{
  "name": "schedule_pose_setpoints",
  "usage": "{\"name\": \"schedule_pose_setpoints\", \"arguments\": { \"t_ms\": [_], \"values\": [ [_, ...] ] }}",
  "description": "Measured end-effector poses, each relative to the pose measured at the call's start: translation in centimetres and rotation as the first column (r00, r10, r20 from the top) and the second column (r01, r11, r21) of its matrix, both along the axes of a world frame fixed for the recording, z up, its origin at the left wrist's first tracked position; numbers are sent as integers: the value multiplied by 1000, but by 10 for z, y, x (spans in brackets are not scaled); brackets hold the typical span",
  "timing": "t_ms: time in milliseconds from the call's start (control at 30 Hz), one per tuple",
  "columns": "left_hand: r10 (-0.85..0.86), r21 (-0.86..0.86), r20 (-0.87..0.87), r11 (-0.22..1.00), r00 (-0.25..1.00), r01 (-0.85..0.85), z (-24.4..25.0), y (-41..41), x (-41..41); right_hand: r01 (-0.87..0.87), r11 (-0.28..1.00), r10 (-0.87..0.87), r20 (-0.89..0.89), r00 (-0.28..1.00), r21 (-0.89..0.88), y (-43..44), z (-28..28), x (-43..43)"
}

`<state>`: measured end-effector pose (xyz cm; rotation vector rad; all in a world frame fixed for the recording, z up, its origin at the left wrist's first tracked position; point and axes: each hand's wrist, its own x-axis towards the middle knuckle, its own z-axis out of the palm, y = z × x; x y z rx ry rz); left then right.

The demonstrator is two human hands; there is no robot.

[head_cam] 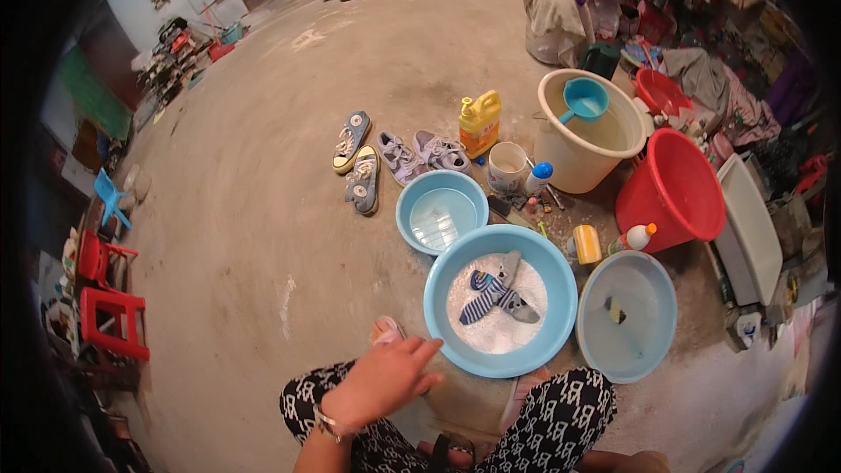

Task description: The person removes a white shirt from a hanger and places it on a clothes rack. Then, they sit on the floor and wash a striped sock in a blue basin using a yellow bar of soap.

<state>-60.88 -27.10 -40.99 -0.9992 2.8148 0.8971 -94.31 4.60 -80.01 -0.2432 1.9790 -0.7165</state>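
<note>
My left hand (pixel 387 374), with a bracelet at the wrist, hovers over my left knee. It holds nothing; its fingertips reach near the left rim of a large light-blue basin (pixel 437 341). Striped and grey socks (pixel 489 295) lie in white suds in that basin. My right hand is not clearly made out; some skin and a dark strap show low between my knees. To the right stands a blue basin (pixel 663 355) of cloudy water with a small dark-and-yellow item (pixel 615 310) in it. A smaller blue basin (pixel 407 230) of water touches the large one's far side.
Beyond the basins stand grey sneakers (pixel 441 152), blue canvas shoes (pixel 363 180), a yellow jug (pixel 479 125), and a cream bucket (pixel 558 157) with a blue dipper (pixel 585 100). A red bucket (pixel 680 190), a white bottle (pixel 636 238) and a yellow-and-white container (pixel 587 244) are at right. Red stools (pixel 117 325) line the left.
</note>
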Motion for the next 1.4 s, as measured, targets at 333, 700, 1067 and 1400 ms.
{"name": "schedule_pose_setpoints", "arguments": {
  "t_ms": [333, 700, 1067, 1400],
  "values": [
    [-21, -180, -112, 984, 994, 0, 18, 15, 2, -653, 748, 659, -18, 752, 114, -16, 144, -98],
    [534, 659, -629, 751, 565, 24, -18, -63, 34, -931, 227, 871, -487, 63, 285, -295, 272, -54],
    [843, 711, -91, 428, 531, -558, -270, -245, 53, -989, 137, 678, -734, 46, 64, -494, 150, 20],
    [942, 856, -18, 189, 336, -482, -330, -239, 30, -834, 551, 588, -704, 398, -11, -672, 69, 40]
  ]
}}
